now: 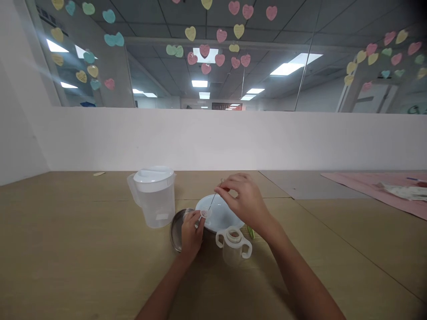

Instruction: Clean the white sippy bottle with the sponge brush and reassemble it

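Observation:
My left hand (191, 234) pinches a small translucent whitish piece (206, 214), perhaps a bottle top; its exact kind is unclear. Between the fingertips of my right hand (245, 202) is a thin wire with a looped end (212, 201), slanting down so its lower tip meets that piece. Both hands are over a white bowl (222, 215). In front of it stands a clear bottle with two white handles (232, 254), upright with its top uncovered. A round metal dish (175, 231) lies behind and left of my left hand, partly hidden.
A translucent lidded pitcher (156, 204) stands left of the bowl. Something slim and green (251, 232) lies at the bowl's right. A pink cloth (363, 184) covers the table's far right, with a white crumpled item (403, 191) on it. A white wall (150, 138) rises behind the table.

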A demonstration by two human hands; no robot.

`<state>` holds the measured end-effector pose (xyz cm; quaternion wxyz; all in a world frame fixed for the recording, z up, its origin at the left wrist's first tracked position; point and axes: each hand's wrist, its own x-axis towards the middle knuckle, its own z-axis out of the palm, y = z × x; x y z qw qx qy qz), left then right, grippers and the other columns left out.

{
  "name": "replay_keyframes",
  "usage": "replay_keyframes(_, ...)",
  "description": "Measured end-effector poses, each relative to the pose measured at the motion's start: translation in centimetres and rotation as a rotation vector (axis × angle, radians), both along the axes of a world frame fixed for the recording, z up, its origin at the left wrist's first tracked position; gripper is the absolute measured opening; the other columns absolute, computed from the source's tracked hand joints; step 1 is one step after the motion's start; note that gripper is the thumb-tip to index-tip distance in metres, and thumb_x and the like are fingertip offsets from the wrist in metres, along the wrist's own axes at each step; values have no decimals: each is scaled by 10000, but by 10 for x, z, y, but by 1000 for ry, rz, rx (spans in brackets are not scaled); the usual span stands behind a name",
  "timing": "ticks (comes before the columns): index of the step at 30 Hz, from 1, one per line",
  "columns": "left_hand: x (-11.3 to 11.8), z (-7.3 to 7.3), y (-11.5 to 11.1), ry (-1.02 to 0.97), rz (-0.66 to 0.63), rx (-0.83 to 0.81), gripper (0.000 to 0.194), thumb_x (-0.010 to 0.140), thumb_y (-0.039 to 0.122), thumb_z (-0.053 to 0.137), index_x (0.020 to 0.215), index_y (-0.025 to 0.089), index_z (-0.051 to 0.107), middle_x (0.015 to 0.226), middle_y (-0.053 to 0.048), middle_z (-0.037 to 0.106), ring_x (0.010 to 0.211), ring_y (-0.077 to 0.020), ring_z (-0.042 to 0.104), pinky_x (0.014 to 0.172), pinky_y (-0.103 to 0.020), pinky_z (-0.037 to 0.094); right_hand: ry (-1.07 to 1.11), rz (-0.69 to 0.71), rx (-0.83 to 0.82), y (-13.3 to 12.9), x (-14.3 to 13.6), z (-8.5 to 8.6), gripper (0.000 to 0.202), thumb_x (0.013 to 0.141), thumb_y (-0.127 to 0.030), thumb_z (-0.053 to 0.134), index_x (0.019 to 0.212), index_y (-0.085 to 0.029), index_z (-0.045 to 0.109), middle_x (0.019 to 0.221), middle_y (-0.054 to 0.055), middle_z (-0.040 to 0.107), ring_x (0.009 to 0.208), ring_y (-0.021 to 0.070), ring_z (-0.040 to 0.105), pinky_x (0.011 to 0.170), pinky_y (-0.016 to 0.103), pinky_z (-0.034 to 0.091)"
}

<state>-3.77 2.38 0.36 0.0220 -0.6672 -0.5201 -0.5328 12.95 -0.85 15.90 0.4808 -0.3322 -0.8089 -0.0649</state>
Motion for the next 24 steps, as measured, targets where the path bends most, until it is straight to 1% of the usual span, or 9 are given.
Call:
replay_keyframes(3, 0, 1, 0, -19, -25, 25, 259, 860, 300, 407, 771, 204, 631, 793, -31, 630, 796, -176, 562, 745, -298, 447, -22, -16, -13, 7, -4, -4, 214, 846, -257, 544, 665, -191, 639, 703, -3, 650, 721, 126, 581, 816, 314, 363)
replay_keyframes(6, 1, 1, -1, -33, -31, 22, 259, 860, 311, 413, 752, 202, 623, 790, -27, 627, 777, -170, 558, 724, -287, 442, 9, -26, 2, 8, -3, -3, 209, 840, -253, 553, 659, -193, 639, 695, -8, 646, 710, 123, 577, 795, 301, 367)
replay_keyframes(10, 2, 2, -2, -48, -40, 25, 260, 861, 310, 412, 766, 204, 629, 799, -26, 629, 775, -164, 558, 725, -279, 439, 26, -42, 20, 6, -1, -2, 202, 838, -259, 552, 671, -195, 646, 693, -5, 645, 694, 126, 573, 777, 298, 370)
replay_keyframes(13, 2, 3, -3, -58, -35, 12, 259, 863, 318, 411, 804, 209, 638, 807, -23, 630, 776, -162, 561, 731, -280, 440, -2, -37, 2, 7, -1, -2, 219, 843, -267, 544, 662, -192, 641, 694, 2, 646, 695, 127, 575, 776, 295, 370)
replay_keyframes(17, 2, 4, -4, -49, -22, 36, 263, 863, 335, 419, 809, 206, 642, 799, -26, 630, 772, -164, 565, 719, -277, 441, -25, -34, -11, 9, -2, -4, 214, 844, -255, 546, 663, -186, 637, 699, 4, 647, 698, 127, 573, 784, 292, 362)
replay_keyframes(21, 2, 4, -4, -17, -24, 71, 257, 864, 320, 422, 811, 205, 646, 777, -24, 630, 756, -162, 565, 709, -274, 442, -62, -49, 1, 8, -6, -8, 195, 844, -242, 547, 685, -184, 645, 706, 8, 649, 722, 131, 571, 794, 294, 346)
replay_keyframes(24, 1, 1, -2, -1, -23, 94, 245, 862, 312, 432, 811, 202, 644, 776, -23, 629, 749, -159, 564, 701, -268, 443, -115, -62, 16, 8, -11, -13, 200, 848, -226, 538, 688, -179, 648, 693, 10, 645, 715, 132, 561, 805, 299, 331)
